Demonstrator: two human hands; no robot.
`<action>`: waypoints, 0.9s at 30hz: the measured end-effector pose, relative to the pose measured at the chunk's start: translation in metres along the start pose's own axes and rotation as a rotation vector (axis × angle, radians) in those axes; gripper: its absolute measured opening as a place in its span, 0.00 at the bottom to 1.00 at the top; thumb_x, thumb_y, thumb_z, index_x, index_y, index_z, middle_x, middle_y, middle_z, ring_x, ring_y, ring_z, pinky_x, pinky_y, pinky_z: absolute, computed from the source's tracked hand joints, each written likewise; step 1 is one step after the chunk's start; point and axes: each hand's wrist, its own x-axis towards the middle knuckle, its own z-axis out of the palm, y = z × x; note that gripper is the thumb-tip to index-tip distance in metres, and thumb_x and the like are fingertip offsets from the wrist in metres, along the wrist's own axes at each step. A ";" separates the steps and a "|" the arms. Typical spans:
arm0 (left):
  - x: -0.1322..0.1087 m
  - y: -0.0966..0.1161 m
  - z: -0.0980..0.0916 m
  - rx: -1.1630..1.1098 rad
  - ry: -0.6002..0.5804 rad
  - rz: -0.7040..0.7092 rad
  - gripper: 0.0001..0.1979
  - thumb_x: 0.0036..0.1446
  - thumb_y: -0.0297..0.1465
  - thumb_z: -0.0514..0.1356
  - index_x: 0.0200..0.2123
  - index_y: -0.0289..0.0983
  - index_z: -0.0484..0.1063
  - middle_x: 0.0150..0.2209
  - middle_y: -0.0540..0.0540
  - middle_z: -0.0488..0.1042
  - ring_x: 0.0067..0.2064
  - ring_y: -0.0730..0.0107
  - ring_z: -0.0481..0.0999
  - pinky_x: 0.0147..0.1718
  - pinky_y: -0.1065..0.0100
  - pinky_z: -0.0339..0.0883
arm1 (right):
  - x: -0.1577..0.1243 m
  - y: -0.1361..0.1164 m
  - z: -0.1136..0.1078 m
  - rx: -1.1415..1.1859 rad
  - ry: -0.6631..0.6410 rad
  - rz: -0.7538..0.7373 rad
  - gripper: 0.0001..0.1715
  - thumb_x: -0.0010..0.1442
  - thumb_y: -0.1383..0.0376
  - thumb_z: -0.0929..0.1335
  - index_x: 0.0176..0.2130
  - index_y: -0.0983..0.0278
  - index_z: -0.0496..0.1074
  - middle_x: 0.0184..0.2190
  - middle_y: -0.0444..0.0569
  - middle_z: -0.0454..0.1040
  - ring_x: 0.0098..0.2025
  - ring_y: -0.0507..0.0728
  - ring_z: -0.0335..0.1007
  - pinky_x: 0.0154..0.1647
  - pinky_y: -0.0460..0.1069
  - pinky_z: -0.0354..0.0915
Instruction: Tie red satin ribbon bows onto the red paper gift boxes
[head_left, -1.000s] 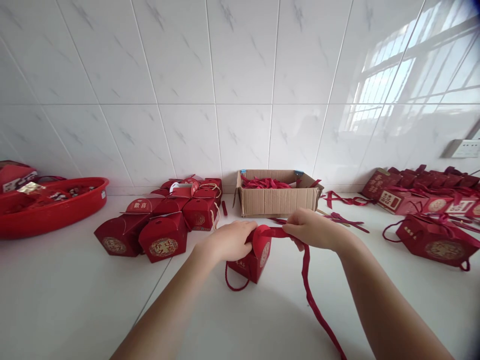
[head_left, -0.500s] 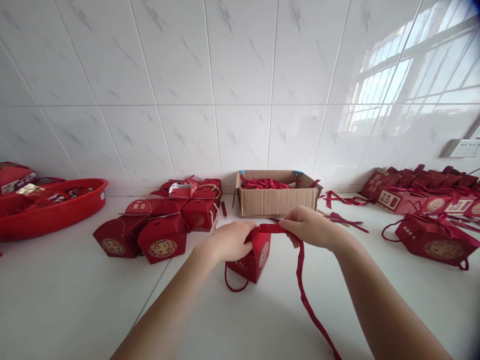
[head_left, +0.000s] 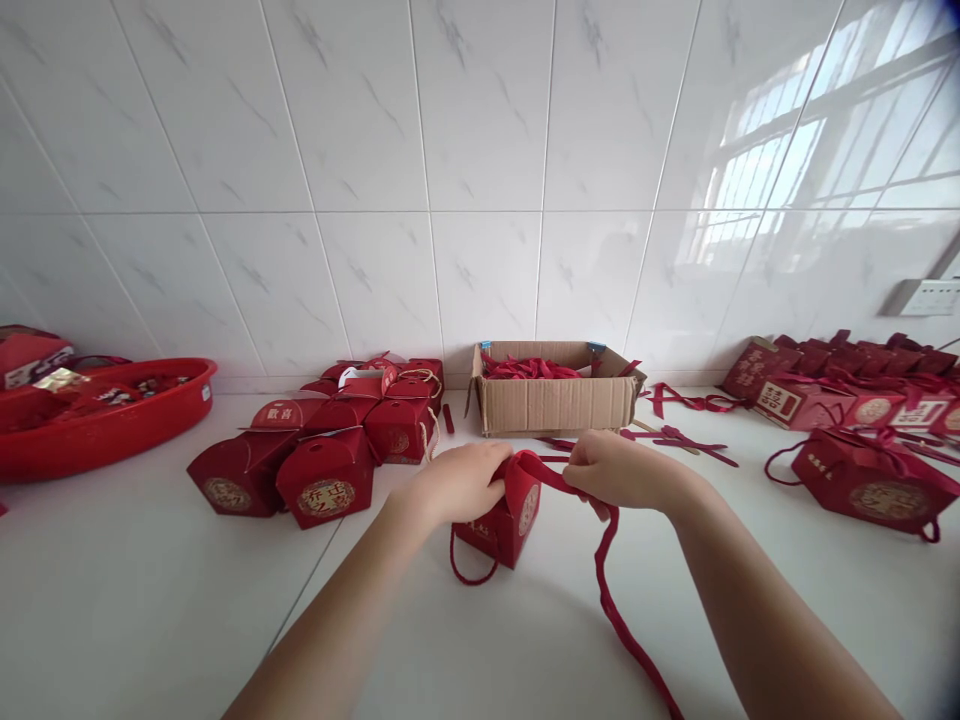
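Observation:
A small red gift box (head_left: 504, 522) with a gold emblem stands on the white counter in front of me. My left hand (head_left: 454, 482) is closed over its top left, gripping the box's top flaps. My right hand (head_left: 619, 468) is closed on a long dark red ribbon (head_left: 611, 600) that runs from the box top through my fingers and trails down toward me across the counter. A loop of ribbon hangs at the box's lower left.
An open cardboard carton (head_left: 553, 390) of red ribbons sits behind my hands by the tiled wall. A cluster of red boxes (head_left: 322, 450) lies to the left, a red tray (head_left: 90, 410) far left, and ribboned boxes (head_left: 870, 440) to the right. Loose ribbons (head_left: 686, 435) lie nearby.
My right hand dropped slightly and drew in toward the box with the ribbon, so the stretch from box to hand now slopes down. The left hand stayed on the box.

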 end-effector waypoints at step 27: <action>0.009 -0.006 0.005 -0.280 0.138 -0.070 0.14 0.55 0.38 0.53 0.38 0.45 0.77 0.40 0.49 0.79 0.39 0.63 0.76 0.34 0.67 0.65 | 0.001 -0.001 0.004 -0.018 -0.030 0.001 0.13 0.48 0.65 0.61 0.16 0.65 0.64 0.17 0.47 0.74 0.19 0.50 0.60 0.19 0.45 0.54</action>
